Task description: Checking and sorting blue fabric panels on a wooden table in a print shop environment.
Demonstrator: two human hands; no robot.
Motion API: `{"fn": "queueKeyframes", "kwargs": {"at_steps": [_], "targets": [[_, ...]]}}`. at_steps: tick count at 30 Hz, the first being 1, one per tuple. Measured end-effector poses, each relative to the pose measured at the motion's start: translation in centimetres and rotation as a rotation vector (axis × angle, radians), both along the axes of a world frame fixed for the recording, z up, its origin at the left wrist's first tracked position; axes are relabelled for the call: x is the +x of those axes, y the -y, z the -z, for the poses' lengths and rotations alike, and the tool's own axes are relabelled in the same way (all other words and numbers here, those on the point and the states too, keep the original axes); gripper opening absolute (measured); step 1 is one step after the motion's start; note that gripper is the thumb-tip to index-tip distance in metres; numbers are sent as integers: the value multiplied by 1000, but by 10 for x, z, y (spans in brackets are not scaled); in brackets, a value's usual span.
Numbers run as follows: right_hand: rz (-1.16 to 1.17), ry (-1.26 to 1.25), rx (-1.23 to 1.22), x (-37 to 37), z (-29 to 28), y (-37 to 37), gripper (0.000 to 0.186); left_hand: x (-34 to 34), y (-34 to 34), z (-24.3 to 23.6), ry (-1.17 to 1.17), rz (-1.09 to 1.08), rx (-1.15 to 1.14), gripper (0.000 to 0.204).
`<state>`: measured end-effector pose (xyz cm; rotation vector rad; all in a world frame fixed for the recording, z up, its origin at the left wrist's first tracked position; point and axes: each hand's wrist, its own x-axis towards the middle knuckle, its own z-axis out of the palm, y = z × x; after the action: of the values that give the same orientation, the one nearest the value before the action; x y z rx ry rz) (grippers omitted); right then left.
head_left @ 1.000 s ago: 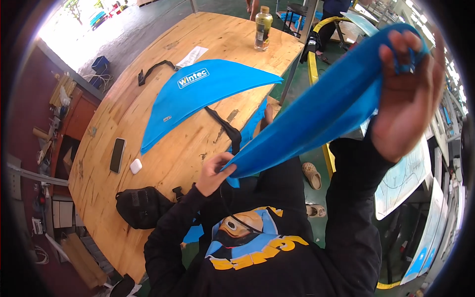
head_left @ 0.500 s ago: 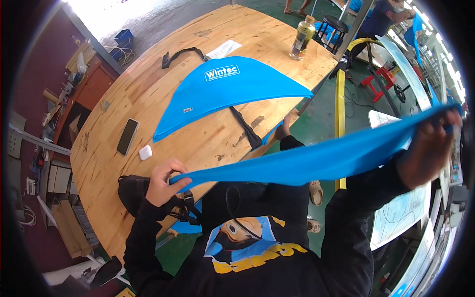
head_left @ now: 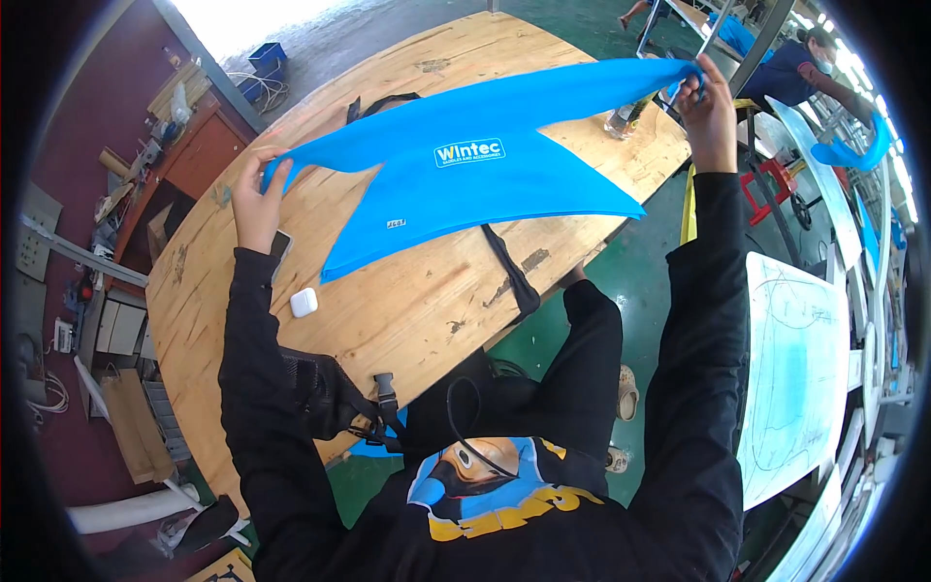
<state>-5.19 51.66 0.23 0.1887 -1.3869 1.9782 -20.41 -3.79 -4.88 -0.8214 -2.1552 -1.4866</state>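
A long blue cloth (head_left: 465, 102) hangs stretched between my two raised hands. My left hand (head_left: 257, 209) pinches its left corner, with the thumb toward me. At the other end, the fingers of my right hand (head_left: 710, 121) close on the right corner. Below it, a blue fabric piece (head_left: 436, 209) with a white printed mark lies flat on the wooden table (head_left: 388, 315). The held cloth covers the far part of that piece; whether they touch there I cannot tell. A black strap (head_left: 509, 267) sticks out from under the lying piece's near edge.
A white earbud case (head_left: 304, 303) and a partly hidden phone (head_left: 281, 244) lie by my left forearm. A black bag (head_left: 315, 393) rests at the near table edge. The bottle (head_left: 624, 118) stands behind the cloth's right end. A co-worker (head_left: 790, 73) is at the far right.
Both hands have moved forward over the table, carrying the cloth from above my lap to the far side of the lying piece. My right hand has also come leftward.
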Motion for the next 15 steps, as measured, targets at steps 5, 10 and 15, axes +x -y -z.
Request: {"fn": "queueKeyframes", "kwargs": {"at_steps": [5,10,15], "targets": [[262,403,96,3,78,16,29,17,-5,37,-183,-77,-264,18],[331,783,374,21,175,9,23,34,6,106,-88,-51,-487,22],[407,801,446,26,197,12,21,40,12,119,-126,16,-655,25]]}}
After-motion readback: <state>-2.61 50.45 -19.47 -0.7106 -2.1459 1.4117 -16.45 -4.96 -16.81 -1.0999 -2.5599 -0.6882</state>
